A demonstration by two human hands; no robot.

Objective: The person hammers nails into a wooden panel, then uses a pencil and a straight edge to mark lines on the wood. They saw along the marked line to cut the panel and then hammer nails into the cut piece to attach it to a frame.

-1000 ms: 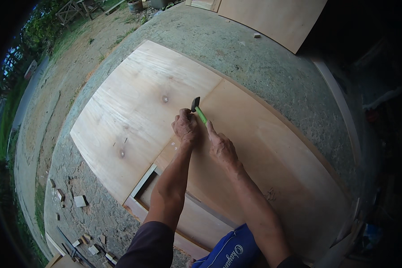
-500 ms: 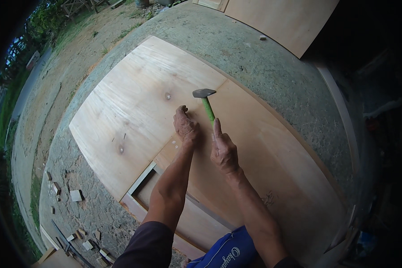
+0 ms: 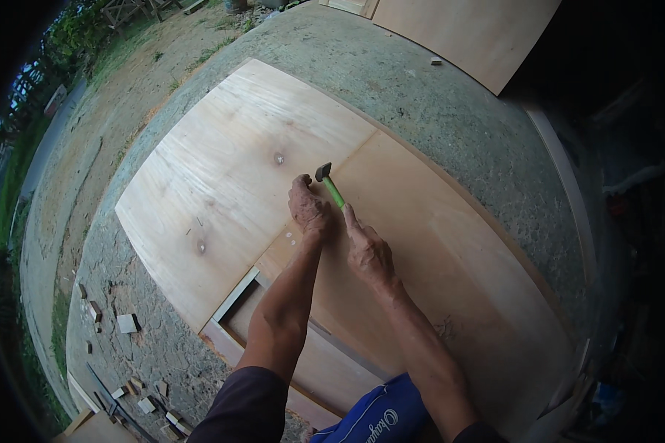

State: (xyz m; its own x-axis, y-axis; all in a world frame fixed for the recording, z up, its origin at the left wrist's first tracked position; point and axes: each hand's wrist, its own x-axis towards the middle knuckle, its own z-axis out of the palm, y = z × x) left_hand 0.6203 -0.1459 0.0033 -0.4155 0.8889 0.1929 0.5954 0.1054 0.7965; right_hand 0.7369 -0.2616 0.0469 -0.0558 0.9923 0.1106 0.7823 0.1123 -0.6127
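Note:
My right hand [image 3: 372, 255] grips the green handle of a hammer [image 3: 334, 192], its thumb laid along the handle. The dark metal head is low over the wood, close beside my left hand [image 3: 309, 207]. That hand rests on the seam between a pale plywood sheet [image 3: 207, 140] and a browner sheet [image 3: 428, 214]. Its fingers are curled together at the tips; what they pinch, if anything, is too small to make out. A small pile of nails [image 3: 445, 326] lies on the brown sheet, right of my right forearm. A loose nail [image 3: 199, 221] is on the pale sheet.
Near my left forearm, a rectangular opening shows the wooden frame [image 3: 236, 293] under the sheets. Wood offcuts [image 3: 128, 323] are scattered on the rough concrete [image 3: 162, 369] at left. Another plywood panel [image 3: 465, 37] lies at the far right. A blue cloth [image 3: 377, 417] is at the lower edge.
The hammer has come down and left, its head turning toward my left hand's fingertips. My right hand tilted along with it. My left hand has stayed in place.

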